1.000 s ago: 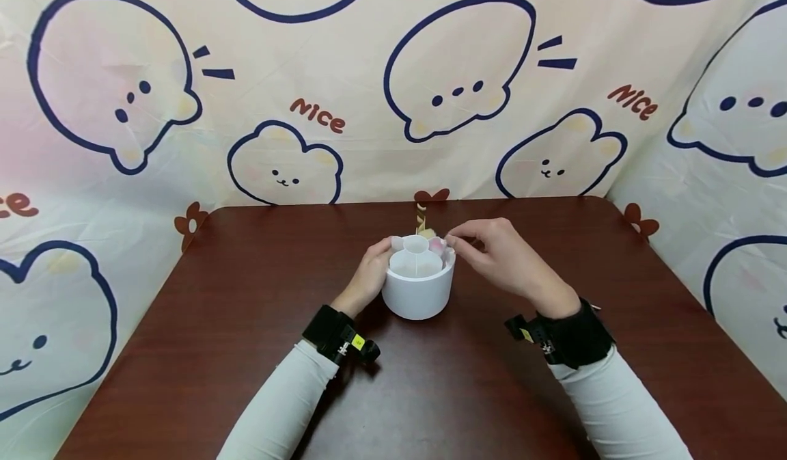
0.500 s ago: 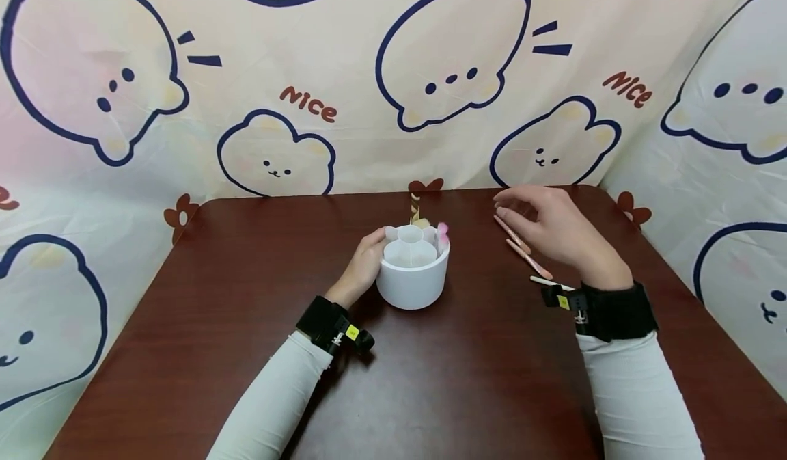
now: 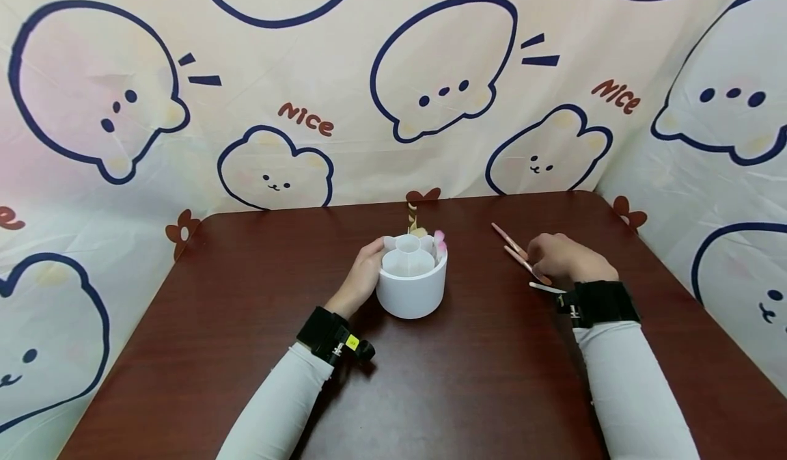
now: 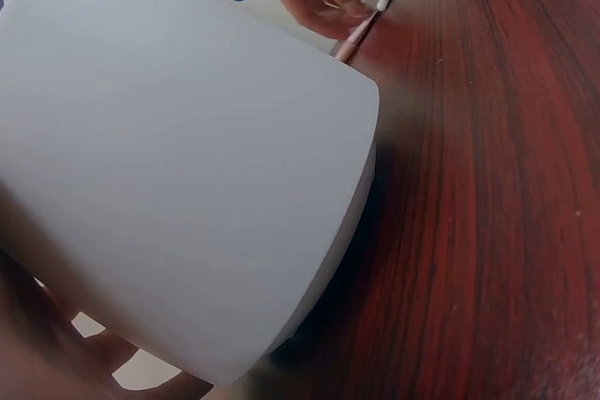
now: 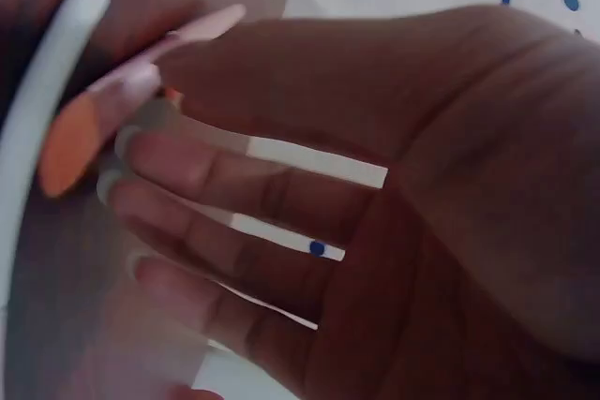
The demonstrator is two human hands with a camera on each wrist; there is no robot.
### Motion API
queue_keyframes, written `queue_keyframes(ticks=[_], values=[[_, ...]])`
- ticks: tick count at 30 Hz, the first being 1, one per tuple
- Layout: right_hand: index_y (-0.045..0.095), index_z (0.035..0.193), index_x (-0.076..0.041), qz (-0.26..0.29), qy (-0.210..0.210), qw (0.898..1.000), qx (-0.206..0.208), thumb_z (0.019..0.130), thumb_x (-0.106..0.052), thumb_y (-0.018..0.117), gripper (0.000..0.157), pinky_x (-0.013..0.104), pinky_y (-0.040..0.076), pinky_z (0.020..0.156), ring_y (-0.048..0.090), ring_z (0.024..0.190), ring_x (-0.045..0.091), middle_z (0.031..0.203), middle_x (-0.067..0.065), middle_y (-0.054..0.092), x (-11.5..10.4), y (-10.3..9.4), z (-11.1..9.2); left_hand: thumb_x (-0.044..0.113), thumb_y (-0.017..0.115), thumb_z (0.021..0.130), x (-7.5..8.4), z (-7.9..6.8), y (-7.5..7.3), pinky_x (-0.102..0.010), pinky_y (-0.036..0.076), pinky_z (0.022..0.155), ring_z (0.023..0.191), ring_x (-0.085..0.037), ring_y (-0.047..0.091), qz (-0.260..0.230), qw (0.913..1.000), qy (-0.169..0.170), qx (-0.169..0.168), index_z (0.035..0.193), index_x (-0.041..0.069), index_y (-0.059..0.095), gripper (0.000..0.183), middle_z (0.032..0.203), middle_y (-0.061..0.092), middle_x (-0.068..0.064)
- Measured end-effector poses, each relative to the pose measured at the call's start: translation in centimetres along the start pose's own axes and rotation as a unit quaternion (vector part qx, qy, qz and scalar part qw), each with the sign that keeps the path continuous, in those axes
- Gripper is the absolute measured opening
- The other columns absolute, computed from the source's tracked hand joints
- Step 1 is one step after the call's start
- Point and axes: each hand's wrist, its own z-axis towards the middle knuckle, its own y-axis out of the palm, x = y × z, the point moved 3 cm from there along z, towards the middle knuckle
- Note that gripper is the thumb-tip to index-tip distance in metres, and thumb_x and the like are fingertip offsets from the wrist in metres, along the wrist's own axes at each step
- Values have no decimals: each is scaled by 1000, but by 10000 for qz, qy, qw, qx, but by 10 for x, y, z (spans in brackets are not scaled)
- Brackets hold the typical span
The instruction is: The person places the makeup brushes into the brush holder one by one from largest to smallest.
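A white round holder with several compartments stands upright on the table. My left hand grips its left side, fingers around the wall; the holder's smooth side fills much of the left wrist view. My right hand is low over the table at the right. Its thumb and fingertips pinch a slim pink stick with a rounded orange end; the index finger is mostly hidden behind the thumb. Beside it lie a second pink stick and a white stick with a rounded tip, partly hidden by the wrist.
A pink-topped item stands in the holder's right side. A twisted gold piece rises behind the holder. The dark wooden table ends at a patterned cloth backdrop.
My right hand has left the holder's rim, where the pink-topped item now stands, moved right, then come down to the sticks on the table. My left hand keeps its grip on the holder.
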Motion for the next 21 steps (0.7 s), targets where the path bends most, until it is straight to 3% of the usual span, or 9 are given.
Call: queue_keyframes(ticks=[3,8,15,21], values=[[65,119,7,133,-27,9996,-259,94,-2,61,27,36,48,66,59,76,26,86,13,65,-4,5,3,15,36,107,1,-1,0,-38,47,96,111,-20,60,-9,10000,66,-28,127,1,65,38,123,66,-12],[61,124,8,226,-442,9975,-497,96,2,55,29,33,49,67,62,63,21,71,11,65,-28,13,9,14,35,107,0,-2,-1,-35,47,92,105,-18,59,-3,9999,56,-97,125,2,64,36,118,66,-11],[59,128,4,393,-1154,9917,-398,90,13,53,39,34,53,68,64,72,22,89,12,66,-61,28,15,14,36,107,0,0,-1,-36,47,94,108,-18,59,10,9999,75,-98,125,4,65,37,121,66,-11],[67,107,0,-58,-1056,9935,-429,91,7,61,18,32,53,63,61,68,20,87,8,65,-76,37,19,15,36,107,0,-1,-1,-37,47,95,109,-18,59,38,10000,3,-81,126,4,65,37,121,66,-11]])
